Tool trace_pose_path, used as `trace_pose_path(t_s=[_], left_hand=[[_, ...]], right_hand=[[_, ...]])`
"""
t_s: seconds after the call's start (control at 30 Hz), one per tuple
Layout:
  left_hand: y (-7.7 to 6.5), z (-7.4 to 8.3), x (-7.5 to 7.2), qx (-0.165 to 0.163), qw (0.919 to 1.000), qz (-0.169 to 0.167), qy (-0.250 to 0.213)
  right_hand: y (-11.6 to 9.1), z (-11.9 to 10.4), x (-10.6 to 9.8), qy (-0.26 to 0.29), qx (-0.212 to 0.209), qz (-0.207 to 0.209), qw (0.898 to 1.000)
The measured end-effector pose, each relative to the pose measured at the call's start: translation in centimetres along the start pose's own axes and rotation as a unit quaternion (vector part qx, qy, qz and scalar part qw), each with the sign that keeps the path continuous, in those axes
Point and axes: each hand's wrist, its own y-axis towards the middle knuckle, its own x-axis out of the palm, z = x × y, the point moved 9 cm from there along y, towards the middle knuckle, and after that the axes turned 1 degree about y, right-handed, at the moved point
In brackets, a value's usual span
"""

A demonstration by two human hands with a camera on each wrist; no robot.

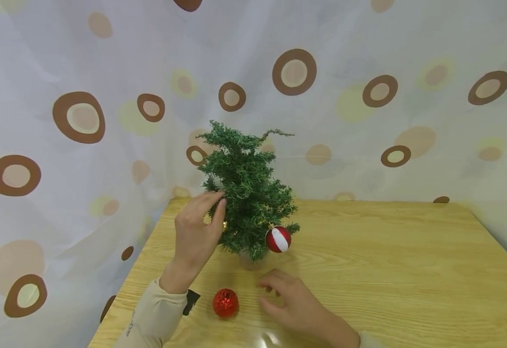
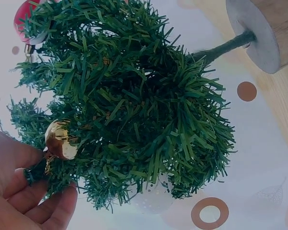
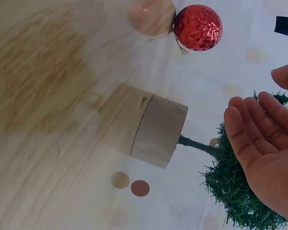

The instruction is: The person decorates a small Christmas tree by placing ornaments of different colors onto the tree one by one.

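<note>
A small green artificial Christmas tree (image 1: 246,193) stands on a round wooden base (image 3: 158,130). On its left side my left hand (image 1: 197,227) pinches a branch tip between thumb and fingers, seen closer in the left wrist view. Right beside the thumb hangs a gold ball ornament (image 2: 61,140). A red ball with a white stripe (image 1: 278,239) hangs at the tree's lower right. My right hand (image 1: 290,299), fingers loosely bent and holding nothing, is low in front of the tree. Left of it, a shiny red ball ornament (image 1: 225,303) lies on the table.
The wooden table (image 1: 388,251) extends to the right of the tree. A pale curtain (image 1: 336,145) with brown and beige circles hangs behind and to the left. By the left sleeve (image 1: 155,309) a black tab (image 1: 191,302) shows. A pale dotted ball (image 2: 153,196) shows behind the branches.
</note>
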Motion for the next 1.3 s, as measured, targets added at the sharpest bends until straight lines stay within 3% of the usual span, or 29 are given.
trace_pose_path(t_s=[0.23, 0.47, 0.7, 0.83, 1.03, 1.3], left_hand=[[-0.1, -0.2, 0.1, 0.001, 1.0, -0.002, -0.003], [-0.1, -0.2, 0.1, 0.005, 1.0, -0.003, -0.004], [0.0, -0.2, 0.1, 0.014, 0.9999, -0.001, -0.003], [0.1, -0.3, 0.1, 0.012, 0.9999, -0.005, -0.002], [0.2, -0.5, 0.0, 0.009, 0.9999, -0.009, 0.0], [0.4, -1.2, -0.4, 0.005, 0.9999, -0.012, -0.003]], right_hand=[[0.5, -0.1, 1.6, -0.036, -0.001, -0.026, 0.999], [1.2, 0.6, 4.0, -0.076, 0.063, -0.108, 0.989], [2.3, 0.9, 6.3, -0.091, 0.092, -0.17, 0.977], [2.6, 1.0, 7.8, -0.125, 0.088, -0.198, 0.968], [2.8, 0.8, 9.4, -0.178, 0.054, -0.207, 0.961], [2.7, 0.8, 10.3, -0.167, 0.047, -0.224, 0.959]])
